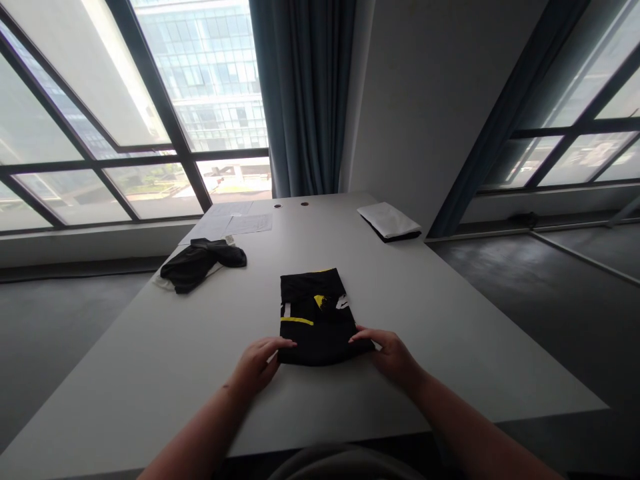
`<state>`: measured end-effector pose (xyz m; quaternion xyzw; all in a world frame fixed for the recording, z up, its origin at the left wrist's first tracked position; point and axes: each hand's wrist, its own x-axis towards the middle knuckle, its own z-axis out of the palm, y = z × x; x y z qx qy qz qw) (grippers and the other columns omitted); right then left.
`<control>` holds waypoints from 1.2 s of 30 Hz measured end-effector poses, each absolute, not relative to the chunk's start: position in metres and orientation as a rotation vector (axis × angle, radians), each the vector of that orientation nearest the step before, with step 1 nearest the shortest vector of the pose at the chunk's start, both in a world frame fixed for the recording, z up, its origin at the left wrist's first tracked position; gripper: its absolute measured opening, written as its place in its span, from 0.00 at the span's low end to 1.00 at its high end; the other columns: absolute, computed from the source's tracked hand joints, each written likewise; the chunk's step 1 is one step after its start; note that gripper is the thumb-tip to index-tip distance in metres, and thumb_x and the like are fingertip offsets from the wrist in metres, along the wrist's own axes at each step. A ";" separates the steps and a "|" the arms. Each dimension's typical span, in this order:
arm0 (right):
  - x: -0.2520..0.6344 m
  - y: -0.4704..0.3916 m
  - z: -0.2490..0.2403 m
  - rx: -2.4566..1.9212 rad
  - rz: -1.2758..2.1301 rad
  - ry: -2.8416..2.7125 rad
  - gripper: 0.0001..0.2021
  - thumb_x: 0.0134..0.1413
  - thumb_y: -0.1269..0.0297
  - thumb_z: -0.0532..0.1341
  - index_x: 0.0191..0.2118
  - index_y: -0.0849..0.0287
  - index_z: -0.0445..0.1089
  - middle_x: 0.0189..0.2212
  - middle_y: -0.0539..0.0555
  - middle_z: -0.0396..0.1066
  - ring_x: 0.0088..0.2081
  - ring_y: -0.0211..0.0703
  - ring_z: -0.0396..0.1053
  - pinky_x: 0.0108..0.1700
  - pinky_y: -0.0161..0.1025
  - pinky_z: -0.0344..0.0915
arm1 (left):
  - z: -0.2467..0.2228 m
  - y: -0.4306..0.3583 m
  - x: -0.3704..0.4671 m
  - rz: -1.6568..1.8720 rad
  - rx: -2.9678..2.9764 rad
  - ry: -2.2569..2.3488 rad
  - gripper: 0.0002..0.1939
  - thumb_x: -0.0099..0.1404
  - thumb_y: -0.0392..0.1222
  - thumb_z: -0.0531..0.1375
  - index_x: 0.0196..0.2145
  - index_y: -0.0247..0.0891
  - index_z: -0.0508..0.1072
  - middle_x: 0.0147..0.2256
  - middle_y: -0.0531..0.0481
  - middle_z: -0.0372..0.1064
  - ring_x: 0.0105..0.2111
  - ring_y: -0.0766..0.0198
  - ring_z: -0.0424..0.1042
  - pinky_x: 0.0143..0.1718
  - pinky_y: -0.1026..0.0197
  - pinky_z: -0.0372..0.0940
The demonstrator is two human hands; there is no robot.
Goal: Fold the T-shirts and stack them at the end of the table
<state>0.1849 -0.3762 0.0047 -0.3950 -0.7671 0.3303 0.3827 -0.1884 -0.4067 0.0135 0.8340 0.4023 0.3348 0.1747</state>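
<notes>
A folded black garment (320,340) with yellow and white markings lies on the white table in front of me. Its near edge is between my two hands. My left hand (257,363) grips the near left corner, fingers on top and thumb side at the edge. At the near right corner, my right hand (393,353) holds the cloth in the same way, fingers over the top. The far part of the garment rests flat in a rough rectangle.
On the white table (430,320), a crumpled black and white cloth (195,263) lies to the left. Paper sheets (245,223) are at the far left. A folded white item with a dark underside (390,221) sits at the far right. Curtain (305,100) and windows stand behind.
</notes>
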 end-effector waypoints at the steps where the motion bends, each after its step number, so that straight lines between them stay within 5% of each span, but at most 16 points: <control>1: 0.184 -0.378 0.007 -1.023 0.832 -1.914 0.12 0.57 0.68 0.60 0.45 0.54 0.78 0.45 0.57 0.81 0.55 0.56 0.75 0.57 0.52 0.71 | 0.015 -0.407 -0.188 1.013 2.328 1.176 0.17 0.71 0.35 0.52 0.52 0.45 0.75 0.47 0.45 0.80 0.48 0.58 0.79 0.51 0.55 0.72; 7: 0.152 -0.362 0.026 -1.195 0.654 -1.662 0.15 0.70 0.51 0.51 0.42 0.55 0.70 0.27 0.50 0.73 0.29 0.43 0.71 0.34 0.37 0.67 | 0.022 -0.387 -0.166 1.315 2.061 1.482 0.12 0.75 0.45 0.51 0.46 0.42 0.73 0.30 0.51 0.77 0.28 0.62 0.75 0.32 0.62 0.68; 11: 0.126 -0.311 0.043 -1.466 0.506 -1.628 0.16 0.71 0.52 0.49 0.41 0.55 0.68 0.31 0.53 0.75 0.34 0.47 0.73 0.35 0.38 0.64 | 0.033 -0.344 -0.147 1.284 1.876 1.799 0.17 0.78 0.50 0.46 0.43 0.42 0.71 0.31 0.50 0.76 0.31 0.60 0.75 0.32 0.62 0.65; 14: 0.113 -0.270 0.048 -1.696 0.384 -1.747 0.14 0.71 0.58 0.50 0.45 0.57 0.71 0.36 0.58 0.77 0.38 0.50 0.75 0.39 0.38 0.63 | 0.037 -0.305 -0.138 0.887 1.849 2.115 0.20 0.79 0.49 0.43 0.44 0.42 0.72 0.38 0.45 0.79 0.39 0.57 0.78 0.37 0.60 0.65; 20: 0.104 -0.234 0.024 -2.062 0.332 -1.903 0.13 0.70 0.61 0.54 0.53 0.57 0.71 0.39 0.61 0.79 0.42 0.52 0.76 0.43 0.41 0.64 | 0.022 -0.263 -0.136 0.389 1.829 2.280 0.18 0.74 0.51 0.50 0.40 0.40 0.76 0.42 0.38 0.80 0.43 0.49 0.79 0.41 0.55 0.67; 28: 0.105 -0.242 0.021 -1.858 0.045 -1.968 0.18 0.66 0.65 0.56 0.59 0.59 0.68 0.52 0.64 0.72 0.52 0.55 0.68 0.52 0.44 0.63 | 0.034 -0.277 -0.136 0.401 2.016 2.388 0.11 0.69 0.41 0.54 0.45 0.39 0.74 0.46 0.39 0.77 0.48 0.49 0.75 0.47 0.52 0.67; 32: 0.085 -0.258 0.025 -1.680 -0.055 -2.084 0.17 0.68 0.62 0.55 0.57 0.59 0.71 0.55 0.65 0.69 0.56 0.56 0.64 0.60 0.48 0.58 | 0.031 -0.278 -0.114 0.678 2.400 2.088 0.18 0.72 0.41 0.53 0.55 0.38 0.72 0.58 0.40 0.70 0.59 0.52 0.67 0.60 0.52 0.61; 36: 0.065 -0.269 0.011 -1.688 0.024 -2.219 0.23 0.68 0.58 0.56 0.63 0.60 0.68 0.64 0.67 0.64 0.65 0.60 0.58 0.68 0.56 0.48 | 0.014 -0.271 -0.101 0.547 2.412 1.975 0.26 0.72 0.49 0.55 0.66 0.42 0.66 0.66 0.42 0.62 0.69 0.46 0.55 0.69 0.42 0.48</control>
